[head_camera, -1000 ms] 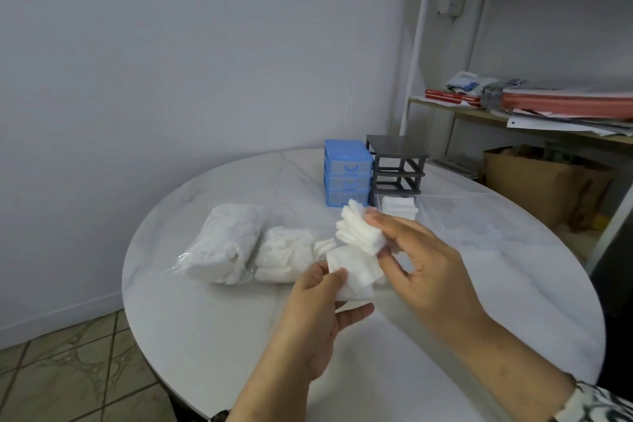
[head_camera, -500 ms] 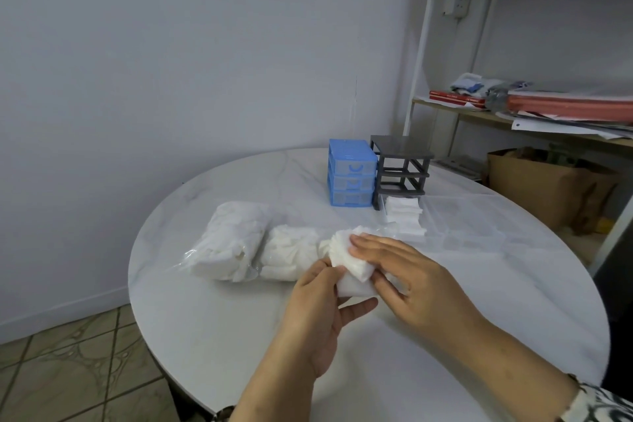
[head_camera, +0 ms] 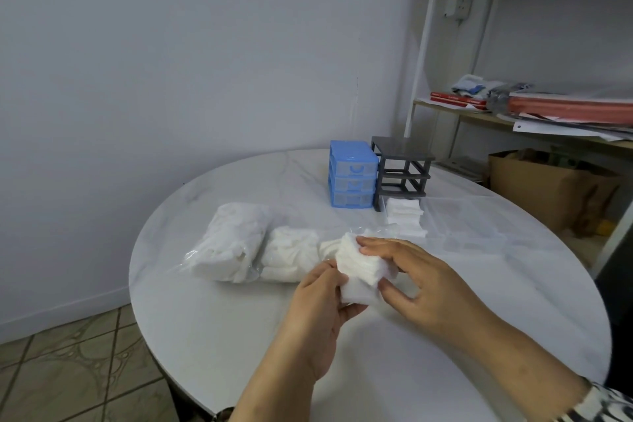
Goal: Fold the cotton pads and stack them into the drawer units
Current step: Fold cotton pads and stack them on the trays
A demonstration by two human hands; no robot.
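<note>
A bunch of white cotton pads is held over the middle of the round table. My left hand pinches its near left edge from below. My right hand grips the bunch from the right, fingers laid over the top and thumb at the near side. Farther back stand a blue drawer unit with three drawers pushed in and a grey drawer frame with no drawers in it. In front of the grey frame lies a stack of folded pads.
Two clear plastic bags of white pads lie left of my hands on the white marble table. Clear trays lie right of the folded stack. A shelf with papers and a cardboard box stand at the right.
The bunch of pads came down from chest height toward the table. My right hand went from pinching a raised wad to lying over the bunch, pressing it together against my left hand.
</note>
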